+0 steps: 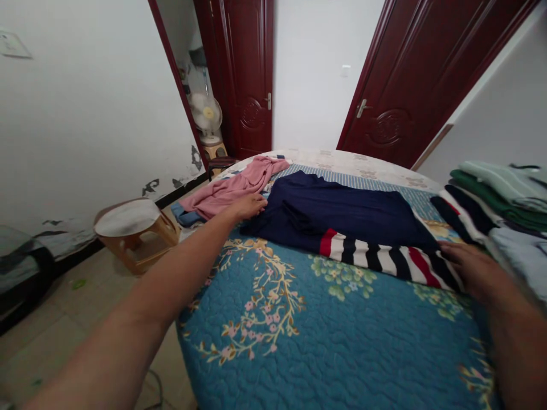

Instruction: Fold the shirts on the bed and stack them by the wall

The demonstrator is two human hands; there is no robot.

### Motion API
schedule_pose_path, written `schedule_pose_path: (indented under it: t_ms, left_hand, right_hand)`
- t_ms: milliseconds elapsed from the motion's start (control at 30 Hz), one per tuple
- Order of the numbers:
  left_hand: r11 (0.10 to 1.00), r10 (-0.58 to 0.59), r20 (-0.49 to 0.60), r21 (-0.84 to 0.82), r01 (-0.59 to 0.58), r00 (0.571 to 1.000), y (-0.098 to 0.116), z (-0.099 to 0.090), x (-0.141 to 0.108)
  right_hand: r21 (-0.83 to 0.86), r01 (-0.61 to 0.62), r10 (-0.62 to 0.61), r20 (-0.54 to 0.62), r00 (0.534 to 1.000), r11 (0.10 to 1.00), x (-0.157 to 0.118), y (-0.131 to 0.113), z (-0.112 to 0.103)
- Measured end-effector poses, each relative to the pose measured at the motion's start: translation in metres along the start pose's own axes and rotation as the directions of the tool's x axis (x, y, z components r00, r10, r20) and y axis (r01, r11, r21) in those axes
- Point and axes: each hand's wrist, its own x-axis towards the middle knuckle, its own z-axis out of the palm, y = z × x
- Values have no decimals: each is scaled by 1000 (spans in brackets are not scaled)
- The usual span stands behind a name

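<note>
A navy shirt [342, 202] lies across the bed, its near side folded over so that a band of red, white and black stripes [384, 261] shows along the front. At the shirt's left end, my left hand [251, 206] has its fingers closed on the navy edge. My right hand [472, 270] is at the opposite end, with its fingers on the corner of the striped part; the thumb side is partly hidden and blurred. Both hands rest low, close to the bedding.
Beneath the shirt is a blue floral quilt [342, 336]. A pink garment [239, 185] lies behind my left hand. Folded clothes [504, 193] are stacked at the right. Left of the bed stands a plastic stool [137, 228]. A fan [205, 114] and two red doors are at the back.
</note>
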Motion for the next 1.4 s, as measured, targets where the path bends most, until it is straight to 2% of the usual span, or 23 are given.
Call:
schedule_pose_path:
  t_ms: [33, 100, 167, 233, 300, 400, 500, 600, 733, 833, 900, 1000, 1033, 1100, 1200, 1267, 1400]
  left_hand:
    - [999, 27, -34, 22, -27, 999, -5, 0, -8]
    - [992, 88, -97, 103, -78, 991, -12, 2, -25]
    - [974, 128, -132, 201, -100, 983, -17, 7, -39]
    - [956, 144, -147, 277, -99, 979, -22, 16, -49]
    - [933, 179, -184, 345, -107, 967, -27, 25, -55]
    - [897, 213, -257, 433, -85, 943, -31, 34, -57]
    - [864, 158, -265, 504, -3, 951, -30, 35, -55]
    - [842, 140, -275, 538, 31, 951, -30, 30, -56]
    - [807, 151, -286, 588, 49, 946, -38, 25, -59]
    - [799, 164, -313, 598, 60, 935, -46, 24, -58]
    - [798, 157, -338, 597, 83, 928, -50, 24, -56]
    - [803, 150, -352, 589, 95, 924, -55, 23, -51]
    - [811, 155, -355, 579, 86, 922, -57, 22, -49]
    - [832, 167, -349, 552, 58, 922, -60, 19, -47]
    - [843, 136, -319, 534, 60, 938, -61, 13, -47]
    - [835, 109, -297, 546, 75, 949, -60, 11, -49]
    - [812, 43, -264, 572, 120, 963, -53, 10, -54]
  right_hand:
    - [84, -113, 110, 41, 993, 990, -1, 2, -3]
    - [208, -302, 280, 131, 951, 930, -3, 0, -9]
    - [219, -342, 310, 170, 935, 914, -9, -9, -15]
    - [194, -312, 280, 175, 944, 930, -19, -24, -18]
    - [132, -244, 227, 134, 965, 961, -32, -42, -18]
    - [-4, -28, 29, 31, 999, 1000, -48, -63, -11]
    - [-77, 49, -65, -217, 974, 996, -54, -68, -2]
    - [-52, 41, -55, -305, 951, 998, -51, -61, 3]
    - [-35, -69, 56, -288, 956, 997, -43, -47, 0]
    - [-30, -128, 118, -213, 970, 991, -40, -42, -5]
    - [-36, -119, 114, -116, 987, 992, -41, -41, -8]
    - [-55, 2, 0, 33, 999, 998, -43, -39, -12]
    - [-59, 35, -33, 37, 999, 998, -43, -38, -13]
    - [-61, 29, -32, -42, 999, 998, -43, -35, -13]
    - [-66, -120, 107, -181, 978, 991, -39, -29, -11]
    - [-105, -174, 154, -180, 972, 979, -37, -25, -10]
    - [-227, -158, 119, -174, 978, 961, -38, -22, -7]
